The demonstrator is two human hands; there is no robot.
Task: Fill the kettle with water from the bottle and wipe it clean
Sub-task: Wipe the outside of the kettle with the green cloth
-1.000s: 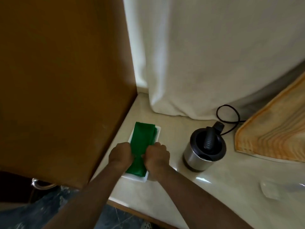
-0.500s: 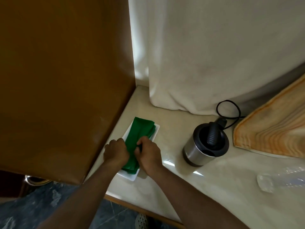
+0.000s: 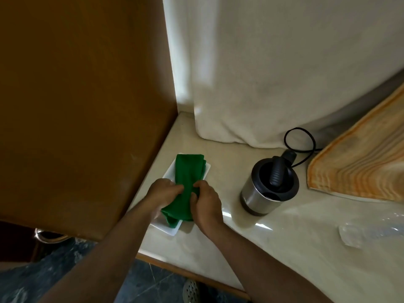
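A folded green cloth (image 3: 188, 173) lies lengthwise on a white rectangular tray (image 3: 168, 228) near the counter's left edge. My left hand (image 3: 162, 193) and my right hand (image 3: 206, 204) both pinch the cloth at its near half, fingers closed on the fabric. The steel kettle (image 3: 256, 196) with a black lid and black handle stands to the right of my hands, apart from them, with its black cord looped behind it. A clear plastic bottle (image 3: 358, 234) lies blurred at the right edge of the counter.
The pale glossy counter (image 3: 284, 248) has its front edge just below the tray. A brown cabinet panel (image 3: 83, 106) walls off the left. A white curtain (image 3: 273, 73) hangs at the back. An orange-striped cloth (image 3: 360, 167) lies at the right.
Both hands have shifted up along the cloth and closed their fingers on it; the near end of the cloth now bunches and sits slightly askew on the tray. The view shifted slightly.
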